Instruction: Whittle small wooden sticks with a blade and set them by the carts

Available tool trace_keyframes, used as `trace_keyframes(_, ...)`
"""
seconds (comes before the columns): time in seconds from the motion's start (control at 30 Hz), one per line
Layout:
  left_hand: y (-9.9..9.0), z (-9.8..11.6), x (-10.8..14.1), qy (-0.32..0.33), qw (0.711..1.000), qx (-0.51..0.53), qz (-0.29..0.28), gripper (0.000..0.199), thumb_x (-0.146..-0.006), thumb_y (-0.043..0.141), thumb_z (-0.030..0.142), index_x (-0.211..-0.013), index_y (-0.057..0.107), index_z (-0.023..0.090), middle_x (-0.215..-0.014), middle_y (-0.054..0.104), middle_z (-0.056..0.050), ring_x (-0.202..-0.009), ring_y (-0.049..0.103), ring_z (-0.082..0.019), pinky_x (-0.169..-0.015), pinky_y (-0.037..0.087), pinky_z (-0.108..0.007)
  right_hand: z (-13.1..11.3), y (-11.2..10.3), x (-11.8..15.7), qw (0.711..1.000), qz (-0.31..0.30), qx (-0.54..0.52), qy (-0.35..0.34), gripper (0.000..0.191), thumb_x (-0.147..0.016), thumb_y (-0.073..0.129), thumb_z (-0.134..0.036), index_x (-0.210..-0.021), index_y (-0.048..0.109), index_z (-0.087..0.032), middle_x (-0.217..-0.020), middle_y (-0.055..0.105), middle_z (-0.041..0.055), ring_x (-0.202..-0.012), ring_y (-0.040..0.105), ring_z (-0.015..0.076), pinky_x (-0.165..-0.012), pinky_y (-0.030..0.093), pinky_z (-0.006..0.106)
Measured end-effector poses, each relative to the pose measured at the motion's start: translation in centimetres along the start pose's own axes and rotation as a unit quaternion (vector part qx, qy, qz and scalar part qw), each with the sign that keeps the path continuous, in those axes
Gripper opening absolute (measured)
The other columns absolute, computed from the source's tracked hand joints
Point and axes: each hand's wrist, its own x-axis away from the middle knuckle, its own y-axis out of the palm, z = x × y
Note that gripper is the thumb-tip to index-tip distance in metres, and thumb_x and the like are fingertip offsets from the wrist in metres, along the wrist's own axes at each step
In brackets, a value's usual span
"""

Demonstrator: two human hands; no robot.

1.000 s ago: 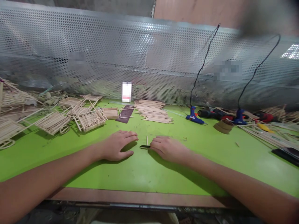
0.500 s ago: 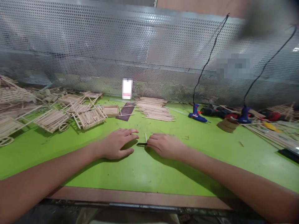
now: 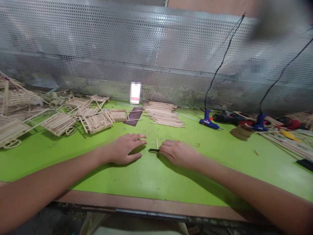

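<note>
My right hand (image 3: 177, 152) is closed on a slim black blade (image 3: 153, 150) with a slanted tip, which points left just above the green tabletop. Its handle, if any, is hidden under my fingers. A short pale wooden stick (image 3: 156, 143) juts away from me beside my right fingertips; whether they touch it I cannot tell. To the left, my left hand (image 3: 127, 148) rests on the table, thumb and fingers apart and nothing between them. A gap separates it from the blade.
Beyond my hands lies a stack of thin wooden sticks (image 3: 163, 114) beside a dark sheet (image 3: 134, 117). Small stick-built carts (image 3: 96, 122) crowd the left. On the right are two blue glue guns (image 3: 209, 120) with hanging cords and a brown tape roll (image 3: 242, 132). Perforated metal (image 3: 110, 49) borders the back.
The view has shifted slightly, so everything appears a little farther right. My left hand stays open, and my right hand keeps its hold on the blade.
</note>
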Motion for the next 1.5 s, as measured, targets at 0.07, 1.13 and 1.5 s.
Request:
trace_keyframes(0.07,0.0,0.0,0.0,0.004,1.000,0.000,0.000,0.046,-0.104,0.050,0.041,-0.145,0.051,0.021,-0.159,0.046,-0.013,-0.138,0.053,-0.034,-0.115,0.043,-0.055,-0.5,0.1,-1.2,1.000,-0.002,-0.007,-0.005,0.023,-0.105,0.051,-0.022,-0.101,0.073,-0.017,-0.092,0.075,0.0065,-0.078,0.066,0.0196,-0.071,0.047,0.031)
trace_keyframes(1.13,0.3,-1.3,-0.7,0.089,0.986,-0.066,0.128,0.033,-0.109,0.048,0.033,-0.098,0.075,0.017,-0.087,0.075,-0.005,-0.076,0.064,-0.017,-0.078,0.046,-0.035,2.4,-0.1,-4.5,0.982,0.081,0.031,0.166,0.034,-0.108,0.041,-0.033,-0.103,0.072,-0.019,-0.095,0.077,0.0091,-0.077,0.066,0.0215,-0.074,0.048,0.035)
trace_keyframes(1.5,0.3,-0.5,-0.8,0.069,0.982,0.104,0.139,0.024,-0.105,0.054,0.023,-0.111,0.076,0.016,-0.101,0.076,-0.009,-0.086,0.069,-0.018,-0.077,0.057,-0.032,0.0,-0.4,-4.1,0.978,0.130,-0.150,0.068,0.028,-0.106,0.048,-0.033,-0.113,0.071,-0.018,-0.106,0.076,0.0118,-0.094,0.070,0.0238,-0.084,0.055,0.042)
